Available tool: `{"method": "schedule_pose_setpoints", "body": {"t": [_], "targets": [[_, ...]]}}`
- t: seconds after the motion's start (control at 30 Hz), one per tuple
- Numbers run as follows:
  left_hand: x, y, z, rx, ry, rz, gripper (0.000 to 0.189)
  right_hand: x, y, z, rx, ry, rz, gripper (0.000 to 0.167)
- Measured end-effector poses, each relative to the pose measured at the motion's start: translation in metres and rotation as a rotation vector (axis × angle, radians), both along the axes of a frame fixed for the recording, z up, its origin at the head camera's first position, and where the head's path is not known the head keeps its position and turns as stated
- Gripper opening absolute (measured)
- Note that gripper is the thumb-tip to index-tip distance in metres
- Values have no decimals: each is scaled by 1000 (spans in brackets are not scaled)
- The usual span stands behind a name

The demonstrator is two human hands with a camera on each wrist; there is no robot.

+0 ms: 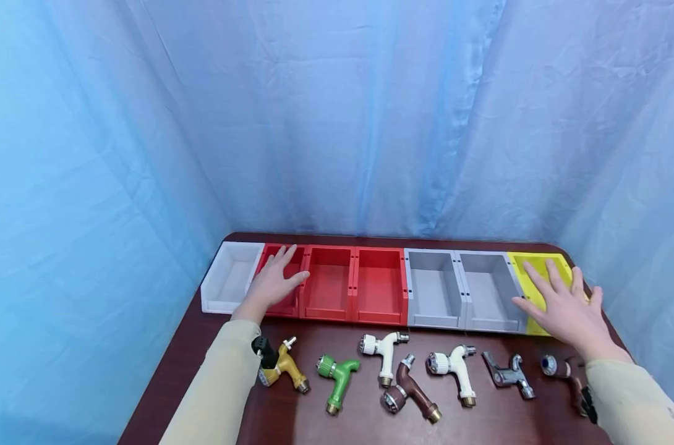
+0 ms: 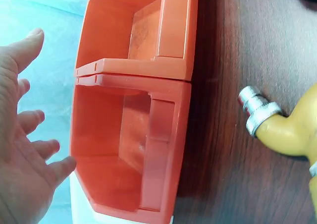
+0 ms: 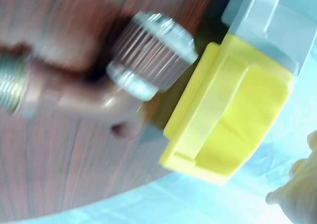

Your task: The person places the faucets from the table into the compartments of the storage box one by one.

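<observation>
My left hand [image 1: 273,282], fingers spread, hovers over the leftmost red bin [image 2: 166,184] and holds nothing. Below its wrist lies a yellow faucet [image 1: 290,368], partly hidden by a black wrist device. My right hand [image 1: 571,309] spreads its fingers above the yellow bin [image 3: 198,135], also holding nothing. Near the right wrist is a brown faucet [image 3: 84,95], partly covered by the sleeve in the head view. Between the arms lie a green faucet [image 1: 339,382], a white faucet [image 1: 386,355], another brown faucet [image 1: 413,390], another white faucet [image 1: 457,371] and a chrome faucet [image 1: 509,375].
Along the table's back edge the bins stand in one row: a white bin [image 1: 214,307], red bins [image 1: 328,314], grey bins [image 1: 436,321] and the yellow one. The dark wooden table [image 1: 326,429] is surrounded by blue curtains [image 1: 337,123].
</observation>
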State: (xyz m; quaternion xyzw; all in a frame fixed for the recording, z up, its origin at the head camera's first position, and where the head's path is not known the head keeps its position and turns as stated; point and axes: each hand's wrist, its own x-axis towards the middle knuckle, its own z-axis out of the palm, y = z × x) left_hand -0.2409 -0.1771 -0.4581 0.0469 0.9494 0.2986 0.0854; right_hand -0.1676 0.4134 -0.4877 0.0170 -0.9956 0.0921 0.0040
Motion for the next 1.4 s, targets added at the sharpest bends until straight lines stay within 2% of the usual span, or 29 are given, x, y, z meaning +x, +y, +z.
{"method": "schedule_pose_setpoints", "body": {"t": [0.23,0.47,0.6,0.73,0.9,1.2,1.4], "targets": [[2,1,-9,177,-61,57,90,19,22,-5,11,-15,114,91],[2,3,-16,357,-128,206,82,37,37,-17,-30,19,217,92],[1,3,-23,448,-164,259,77,47,43,-23,-56,34,283,96],[1,3,-30,512,-187,276,76,57,45,-28,-79,28,313,99],[2,3,-36,605,-216,292,77,68,45,-35,-104,-4,297,102],[4,2,-44,661,-208,330,64,80,48,-46,-126,-25,322,104],[7,-2,-50,716,-222,371,57,84,51,-53,-117,15,375,103]]}}
